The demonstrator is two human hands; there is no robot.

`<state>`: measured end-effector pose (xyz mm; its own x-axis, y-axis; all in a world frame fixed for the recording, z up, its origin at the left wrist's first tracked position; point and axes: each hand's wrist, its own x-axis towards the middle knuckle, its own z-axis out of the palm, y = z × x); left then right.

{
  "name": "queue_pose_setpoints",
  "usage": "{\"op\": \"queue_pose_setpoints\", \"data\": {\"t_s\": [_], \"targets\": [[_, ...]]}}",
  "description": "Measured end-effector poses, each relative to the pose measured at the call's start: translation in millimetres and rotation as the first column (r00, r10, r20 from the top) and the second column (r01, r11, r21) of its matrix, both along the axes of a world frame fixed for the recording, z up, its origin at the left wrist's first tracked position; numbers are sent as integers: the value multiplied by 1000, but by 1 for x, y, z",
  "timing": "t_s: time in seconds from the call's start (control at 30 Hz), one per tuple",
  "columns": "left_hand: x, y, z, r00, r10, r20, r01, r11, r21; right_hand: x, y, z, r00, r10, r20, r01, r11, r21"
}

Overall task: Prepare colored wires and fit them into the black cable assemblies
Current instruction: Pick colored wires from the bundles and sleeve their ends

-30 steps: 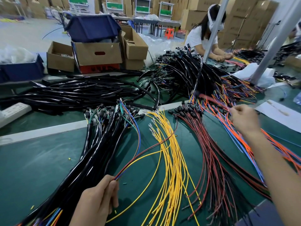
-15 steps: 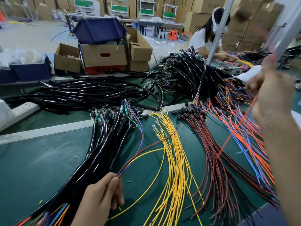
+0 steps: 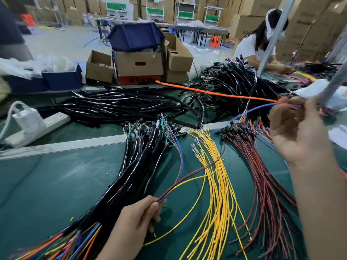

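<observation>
An orange wire (image 3: pixel 216 93) is pinched in the raised right hand (image 3: pixel 296 132), its long axis stretched left and far above a black cable heap (image 3: pixel 234 81). Thin wire ends (image 3: pixel 161 198) are pinched by the near left hand (image 3: pixel 135 222), beside the black cable assemblies (image 3: pixel 135 175)

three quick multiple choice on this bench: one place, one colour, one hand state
1. The yellow wires lie: A) between black cable assemblies and dark red wires B) in a box C) on a power strip
2. The long wire from the right hand is: A) green B) orange C) white
3. The left hand is: A) flat on the mat B) lifting a box C) pinching thin wires
1 A: black cable assemblies one side, dark red wires the other. 2 B: bright orange along its length. 3 C: wires leave its fingertips.
</observation>
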<state>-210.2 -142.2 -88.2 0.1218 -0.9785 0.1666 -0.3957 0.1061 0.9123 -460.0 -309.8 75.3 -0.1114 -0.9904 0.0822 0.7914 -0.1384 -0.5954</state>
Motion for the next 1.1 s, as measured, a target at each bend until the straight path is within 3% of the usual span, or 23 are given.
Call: {"op": "queue_pose_setpoints", "data": {"t_s": [0.23,0.4,0.5,0.67,0.83,1.1], "targets": [[2,-2,-4,998,-13,54,17,997,-80,18,-2,15,993,119,18,-119,993,-4],[1,-5,-8,978,19,208,16,986,-164,60,8,-40,902,366,-228,-305,915,265],[2,-5,-11,964,31,263,21,981,-191,77,14,-79,837,495,-233,-380,832,404],[5,-3,-7,990,37,138,-11,984,-180,78,17,-112,767,544,-341,-364,806,468],[6,-5,-4,995,82,56,-59,941,-332,61,8,-121,617,563,-550,-288,812,508],[6,-4,-1,995,69,-78,-91,939,-332,41,-9,-129,457,513,-727,-153,850,504]]}}
